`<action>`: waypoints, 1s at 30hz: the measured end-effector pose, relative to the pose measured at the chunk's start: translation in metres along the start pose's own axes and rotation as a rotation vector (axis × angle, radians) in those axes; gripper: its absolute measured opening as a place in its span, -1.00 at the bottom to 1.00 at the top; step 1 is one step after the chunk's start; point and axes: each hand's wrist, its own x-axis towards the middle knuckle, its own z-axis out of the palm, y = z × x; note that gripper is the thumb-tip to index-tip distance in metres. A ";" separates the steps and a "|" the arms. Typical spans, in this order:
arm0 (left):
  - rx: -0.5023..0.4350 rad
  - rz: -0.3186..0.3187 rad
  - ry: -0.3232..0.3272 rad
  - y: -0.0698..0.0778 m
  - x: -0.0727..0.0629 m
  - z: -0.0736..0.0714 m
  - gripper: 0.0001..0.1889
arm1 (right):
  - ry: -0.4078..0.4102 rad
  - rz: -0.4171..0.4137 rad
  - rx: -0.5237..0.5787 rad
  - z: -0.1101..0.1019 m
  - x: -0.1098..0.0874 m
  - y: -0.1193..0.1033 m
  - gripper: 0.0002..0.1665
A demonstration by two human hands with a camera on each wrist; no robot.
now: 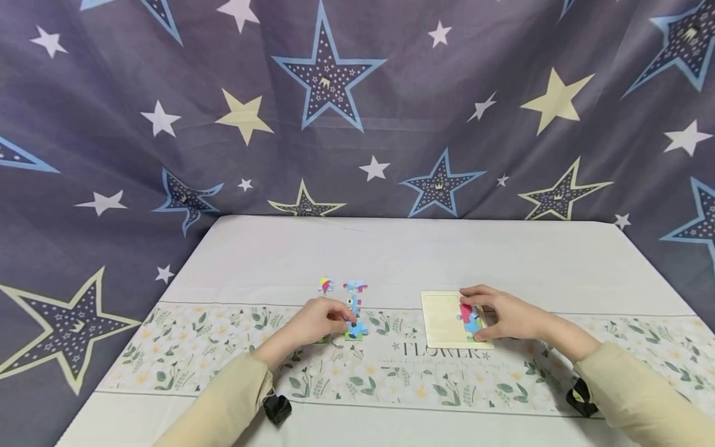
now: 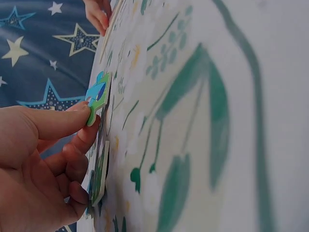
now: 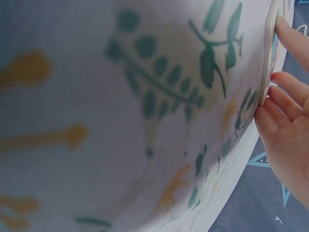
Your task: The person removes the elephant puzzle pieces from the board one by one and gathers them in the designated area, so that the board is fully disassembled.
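My left hand (image 1: 318, 320) is above the tablecloth, left of the tray. In the left wrist view, its thumb and fingertip pinch a blue and green jigsaw piece (image 2: 99, 92) by a green corner, tilted up off the cloth. More pieces lie beneath the curled fingers, partly hidden. My right hand (image 1: 508, 316) rests at the right side of a pale shallow puzzle tray (image 1: 441, 320), fingers spread and only slightly bent. Between its thumb and fingers lie joined pink and blue pieces (image 1: 470, 320) along the tray's right side. In the right wrist view, its fingertips touch the tray's edge (image 3: 266, 58).
Beyond my left hand lie loose pieces: a yellow and red one (image 1: 326, 285), a blue and pink one (image 1: 355, 285) and a blue one (image 1: 352, 302). A floral runner (image 1: 391, 379) crosses the white table. A star-patterned curtain (image 1: 357, 149) hangs behind.
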 end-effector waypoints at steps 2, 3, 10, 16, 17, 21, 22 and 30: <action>0.011 -0.006 0.007 0.000 0.000 0.000 -0.86 | 0.000 0.001 -0.002 -0.001 0.000 -0.001 -0.14; 0.014 -0.006 0.010 0.000 0.000 0.000 -0.86 | 0.000 0.002 -0.004 -0.001 0.000 -0.001 -0.14; 0.019 0.010 0.004 0.002 0.000 0.001 -0.84 | -0.005 0.008 0.005 -0.001 0.000 0.000 -0.14; 0.013 0.009 0.002 0.005 0.000 0.001 -0.82 | -0.004 0.007 0.002 0.000 0.001 0.003 -0.13; 0.013 0.009 0.003 0.005 0.000 0.001 -0.82 | -0.003 0.007 0.001 0.000 0.001 0.003 -0.13; 0.017 0.014 0.003 0.005 0.001 0.001 -0.82 | 0.002 0.008 -0.006 0.000 0.001 0.004 -0.13; 0.018 0.014 0.001 0.005 0.001 0.001 -0.82 | 0.003 0.007 -0.009 0.000 0.001 0.004 -0.13; 0.006 -0.001 -0.020 0.006 0.000 0.002 -0.83 | 0.002 0.001 -0.005 0.001 0.001 0.003 -0.13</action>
